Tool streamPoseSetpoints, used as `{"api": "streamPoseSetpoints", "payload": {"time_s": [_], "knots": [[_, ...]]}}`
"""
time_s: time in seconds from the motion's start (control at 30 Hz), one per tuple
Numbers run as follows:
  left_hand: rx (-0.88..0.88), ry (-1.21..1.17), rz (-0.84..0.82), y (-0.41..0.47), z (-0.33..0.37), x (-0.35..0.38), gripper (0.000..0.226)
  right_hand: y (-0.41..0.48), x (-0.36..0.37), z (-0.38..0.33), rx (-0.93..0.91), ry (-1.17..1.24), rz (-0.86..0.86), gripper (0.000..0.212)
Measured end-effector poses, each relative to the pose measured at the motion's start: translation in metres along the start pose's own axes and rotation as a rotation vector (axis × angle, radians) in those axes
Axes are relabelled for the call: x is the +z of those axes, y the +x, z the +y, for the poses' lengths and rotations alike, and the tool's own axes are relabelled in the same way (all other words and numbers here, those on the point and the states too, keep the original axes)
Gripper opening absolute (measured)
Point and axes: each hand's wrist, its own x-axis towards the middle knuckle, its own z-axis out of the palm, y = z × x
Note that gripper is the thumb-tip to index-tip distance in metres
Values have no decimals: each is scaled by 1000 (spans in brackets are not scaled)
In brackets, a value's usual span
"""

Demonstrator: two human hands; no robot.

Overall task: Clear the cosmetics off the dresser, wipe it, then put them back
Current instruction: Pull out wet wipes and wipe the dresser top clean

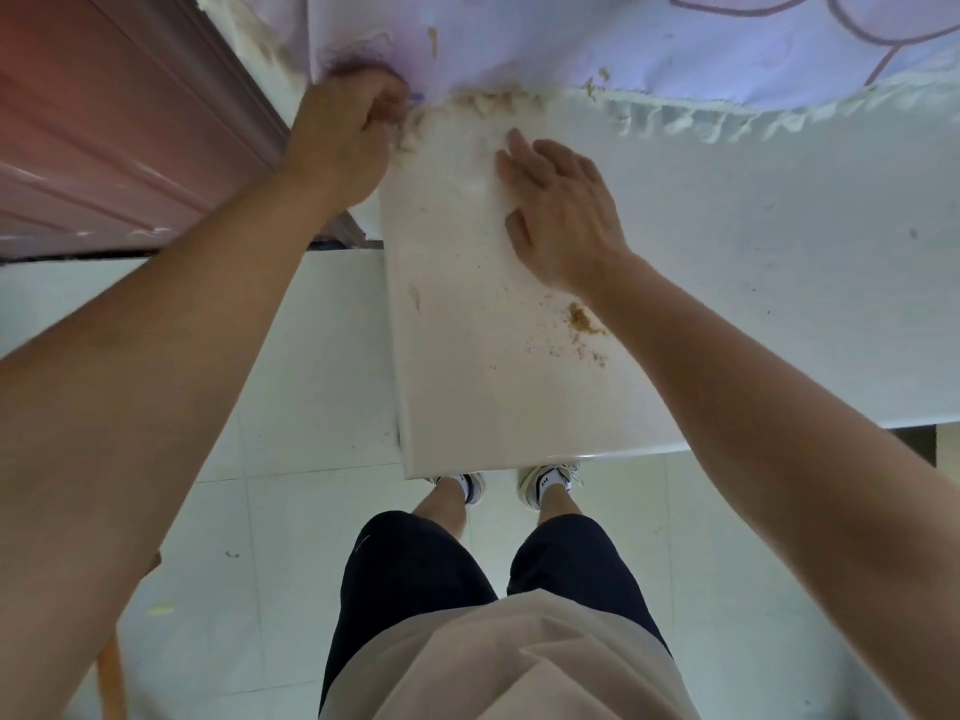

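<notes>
Wiping stage, I judge; no cosmetics in view. Right hand [561, 210] lies flat on the glossy white desk [493, 407]. Left hand [345, 132], curled at its far-left corner, seemingly pinches the lavender printed cloth [571, 39]. Next, the brown crumbs [584, 322] need sweeping off.

The white dresser top [519, 407] fills the centre and right of the frame. Brown crumbs [584, 322] lie scattered on it at mid-right. A lavender cloth [571, 39] with a frayed hem meets its upper edge.

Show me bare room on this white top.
Free: the wide stretch right of the right hand, below the lavender cloth. Crowded: the far corner where the left hand grips the cloth; crumbs lie near the right wrist.
</notes>
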Motion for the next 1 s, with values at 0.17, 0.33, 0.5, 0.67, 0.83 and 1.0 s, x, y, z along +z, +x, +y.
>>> {"api": "streamPoseSetpoints", "payload": {"time_s": [0.17,0.33,0.5,0.67,0.83,1.0], "knots": [[-173,-127,5,-8,-3,-6,50,23,-4,-45,-38,197,16,55],[-361,-267,60,-7,1,-9,46,-23,23,-75,-382,219,-18,51],[-600,-375,81,-35,-11,4,37,-67,34,-44,-688,213,-113,50],[-674,-480,106,-71,-8,23,39,-61,7,3,-538,294,81,43],[-725,-615,280,-103,6,43,41,-2,-24,37,-42,217,261,37],[-644,-454,324,-130,17,64,47,-15,-1,7,-185,263,107,40]]}}
